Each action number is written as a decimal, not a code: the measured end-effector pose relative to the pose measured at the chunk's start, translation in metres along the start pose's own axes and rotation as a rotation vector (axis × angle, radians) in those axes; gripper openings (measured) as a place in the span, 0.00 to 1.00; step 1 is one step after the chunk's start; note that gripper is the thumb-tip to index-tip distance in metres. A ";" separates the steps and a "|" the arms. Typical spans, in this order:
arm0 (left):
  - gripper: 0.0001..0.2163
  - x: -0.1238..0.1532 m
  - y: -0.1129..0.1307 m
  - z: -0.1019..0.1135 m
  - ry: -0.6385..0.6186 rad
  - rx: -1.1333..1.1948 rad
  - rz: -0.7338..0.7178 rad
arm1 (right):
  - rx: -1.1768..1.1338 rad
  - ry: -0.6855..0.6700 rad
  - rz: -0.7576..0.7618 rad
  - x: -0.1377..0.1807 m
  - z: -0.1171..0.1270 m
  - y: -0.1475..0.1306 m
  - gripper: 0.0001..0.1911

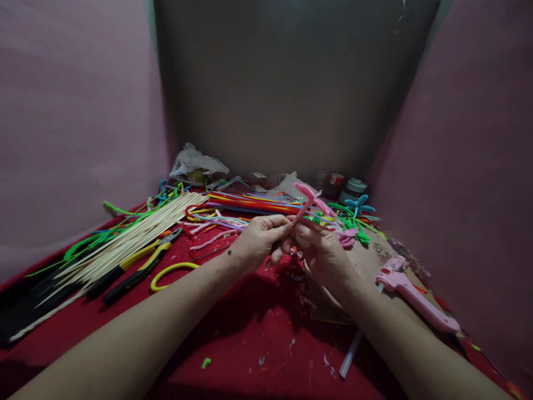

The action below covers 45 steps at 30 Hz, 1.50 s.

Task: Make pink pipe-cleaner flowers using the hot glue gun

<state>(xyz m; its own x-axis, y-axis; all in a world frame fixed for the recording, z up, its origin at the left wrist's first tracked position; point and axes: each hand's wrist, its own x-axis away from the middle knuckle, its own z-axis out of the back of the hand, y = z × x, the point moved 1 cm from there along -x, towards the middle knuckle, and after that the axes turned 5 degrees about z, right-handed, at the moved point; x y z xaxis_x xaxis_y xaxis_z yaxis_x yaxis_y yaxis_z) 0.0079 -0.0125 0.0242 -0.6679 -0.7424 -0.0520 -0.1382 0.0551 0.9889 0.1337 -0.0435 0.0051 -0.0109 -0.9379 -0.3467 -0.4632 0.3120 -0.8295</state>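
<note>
Now, above the red desk (250, 333), the left hand (259, 241) and the right hand (323, 253) both pinch the lower end of a pink stem (303, 210). Its long axis rises away and rightward (petals on top).

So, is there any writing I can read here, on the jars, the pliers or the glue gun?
No text can be read.
jars: red and white label, too blurred.
pliers, pink glue gun: no lettering shows.
pink pipe-cleaner piece held by left hand and right hand: none.
</note>
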 end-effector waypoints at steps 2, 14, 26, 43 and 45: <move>0.08 -0.001 -0.003 0.002 -0.067 0.105 0.032 | 0.000 0.033 0.024 -0.001 0.002 -0.002 0.07; 0.05 -0.002 -0.007 0.006 -0.272 0.382 0.234 | -0.058 0.049 -0.100 -0.004 0.010 -0.002 0.09; 0.13 -0.006 -0.006 0.006 -0.025 0.015 0.043 | 0.005 0.194 0.052 -0.009 0.012 -0.019 0.04; 0.12 -0.035 -0.011 -0.003 0.311 -0.752 -0.009 | -0.080 0.285 0.228 -0.015 0.054 -0.054 0.03; 0.13 -0.048 -0.013 -0.008 0.297 -1.004 0.042 | -0.113 0.299 0.249 -0.016 0.057 -0.059 0.02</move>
<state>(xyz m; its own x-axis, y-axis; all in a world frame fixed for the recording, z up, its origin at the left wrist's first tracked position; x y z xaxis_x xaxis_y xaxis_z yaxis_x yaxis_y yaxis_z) 0.0478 0.0169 0.0154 -0.4326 -0.8944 -0.1133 0.6425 -0.3940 0.6572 0.2114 -0.0383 0.0348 -0.3845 -0.8438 -0.3744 -0.5083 0.5321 -0.6772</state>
